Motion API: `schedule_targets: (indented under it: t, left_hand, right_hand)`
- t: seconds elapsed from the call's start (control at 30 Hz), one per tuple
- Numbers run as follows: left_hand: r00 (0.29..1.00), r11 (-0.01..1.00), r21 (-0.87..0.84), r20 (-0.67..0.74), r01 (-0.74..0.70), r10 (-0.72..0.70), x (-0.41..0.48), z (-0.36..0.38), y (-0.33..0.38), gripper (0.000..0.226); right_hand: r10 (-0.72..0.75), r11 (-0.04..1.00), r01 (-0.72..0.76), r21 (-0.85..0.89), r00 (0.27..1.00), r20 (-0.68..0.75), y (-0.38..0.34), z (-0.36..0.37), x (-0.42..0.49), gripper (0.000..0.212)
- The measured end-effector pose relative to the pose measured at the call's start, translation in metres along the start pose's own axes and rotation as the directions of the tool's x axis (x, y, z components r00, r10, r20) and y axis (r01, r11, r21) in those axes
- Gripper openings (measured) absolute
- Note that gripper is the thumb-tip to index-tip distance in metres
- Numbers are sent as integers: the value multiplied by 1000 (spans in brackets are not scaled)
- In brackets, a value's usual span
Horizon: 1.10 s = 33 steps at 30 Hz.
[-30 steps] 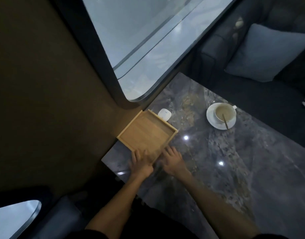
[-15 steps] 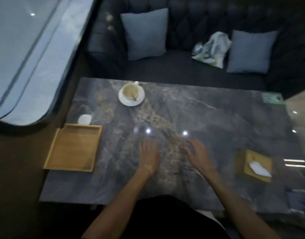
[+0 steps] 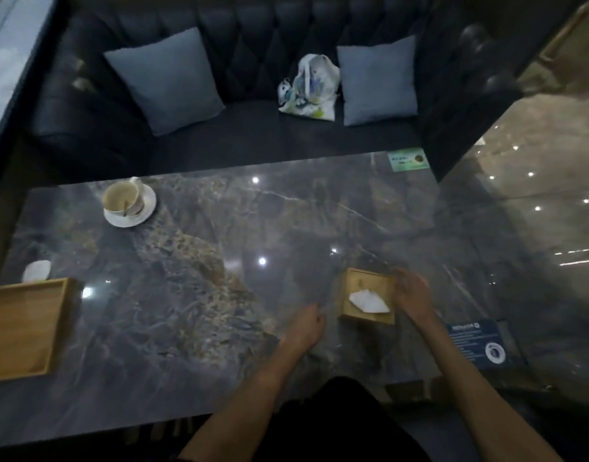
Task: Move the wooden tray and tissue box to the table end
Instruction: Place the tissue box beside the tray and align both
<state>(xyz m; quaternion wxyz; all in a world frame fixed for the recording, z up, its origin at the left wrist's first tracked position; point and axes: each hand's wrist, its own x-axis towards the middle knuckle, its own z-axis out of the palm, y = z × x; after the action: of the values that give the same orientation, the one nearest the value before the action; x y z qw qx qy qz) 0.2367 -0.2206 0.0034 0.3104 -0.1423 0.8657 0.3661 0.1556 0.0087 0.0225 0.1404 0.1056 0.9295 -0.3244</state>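
Note:
The empty wooden tray lies flat at the left end of the dark marble table, partly cut off by the frame edge. A small wooden tissue box with a white tissue sticking out stands right of centre. My right hand is at the box's right side, fingers spread, touching or almost touching it. To the left of the box, a short gap away, my left hand hovers with its fingers loosely curled and empty.
A cup on a saucer with a spoon stands at the far left. A small white object lies behind the tray. A blue card and a green card lie at the right end. A sofa with cushions runs behind.
Both hands left the tray at the left end and swept right across the table. The view turned right with them, and my hands now flank the tissue box.

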Motion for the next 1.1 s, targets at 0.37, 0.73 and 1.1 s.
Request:
schedule_targets:
  t: [0.37, 0.73, 1.1]
  left_hand:
    - [984, 920, -350, 54, 177, -169, 41, 73, 42, 35]
    - [971, 680, -722, -49, 127, -233, 5, 36, 29, 44]
    - [968, 689, -725, -154, 25, -198, -16, 16, -16, 47]
  right_hand:
    - [64, 990, -87, 108, 977, 205, 35, 5, 23, 32]
    - [31, 983, -126, 133, 832, 555, 18, 21, 11, 76]
    - [1, 998, -35, 49, 826, 564, -36, 81, -21, 73]
